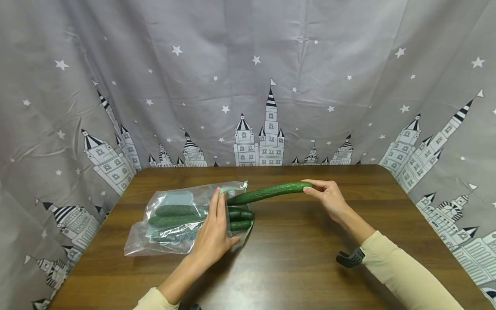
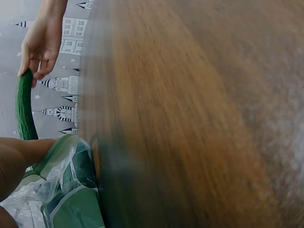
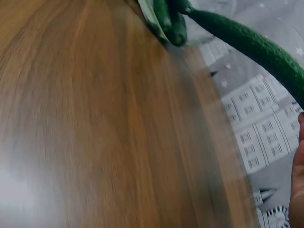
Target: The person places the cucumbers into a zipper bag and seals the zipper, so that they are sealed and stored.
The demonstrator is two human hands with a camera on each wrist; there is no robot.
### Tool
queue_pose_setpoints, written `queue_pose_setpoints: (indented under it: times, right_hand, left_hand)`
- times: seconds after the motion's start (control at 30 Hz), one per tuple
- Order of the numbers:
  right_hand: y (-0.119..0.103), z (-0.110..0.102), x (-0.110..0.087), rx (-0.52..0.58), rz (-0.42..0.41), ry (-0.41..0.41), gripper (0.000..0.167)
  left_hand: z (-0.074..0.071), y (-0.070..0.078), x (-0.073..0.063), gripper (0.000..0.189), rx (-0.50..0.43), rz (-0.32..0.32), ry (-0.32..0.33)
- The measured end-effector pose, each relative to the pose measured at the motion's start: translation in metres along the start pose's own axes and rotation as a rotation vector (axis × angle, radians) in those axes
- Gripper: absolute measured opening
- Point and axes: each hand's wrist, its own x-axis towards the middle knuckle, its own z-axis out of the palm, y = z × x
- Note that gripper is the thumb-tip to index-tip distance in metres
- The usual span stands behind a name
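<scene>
A clear plastic bag [image 1: 133,246] with several cucumbers [image 1: 174,221] in it lies on the left half of the table. My left hand [image 1: 212,236] rests across the bag near its mouth, fingers straight and thumb spread out to the side. With thumb and fingers, my right hand [image 1: 327,197] pinches the right end of a long green cucumber [image 1: 271,192]. This cucumber slants down to the left, its other end at the bag's mouth. In the right wrist view the cucumber [image 3: 251,45] spans the upper right, the hand [image 3: 297,185] only partly visible.
The brown wooden table [image 1: 294,267] reaches back to a grey curtain [image 1: 248,38] printed with castles and stars. A black strap [image 1: 350,257] shows at the right sleeve [image 1: 403,267].
</scene>
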Motion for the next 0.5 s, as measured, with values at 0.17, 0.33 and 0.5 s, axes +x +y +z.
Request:
queue_pose_setpoints:
  times: [0.17,0.33,0.5]
  right_hand:
    - [0.005,0.025,0.007,0.02,-0.013,0.006,0.034]
    - [0.008,0.049,0.014,0.042,-0.005,-0.013,0.033]
    - [0.009,0.068,0.021,0.044,-0.01,-0.033,0.032]
  left_hand:
    - [0.003,0.0,0.001,0.144,0.003,0.019,0.022]
    - [0.004,0.001,0.002,0.144,0.0,0.026,0.033]
    - [0.003,0.0,0.001,0.143,-0.006,0.031,0.021]
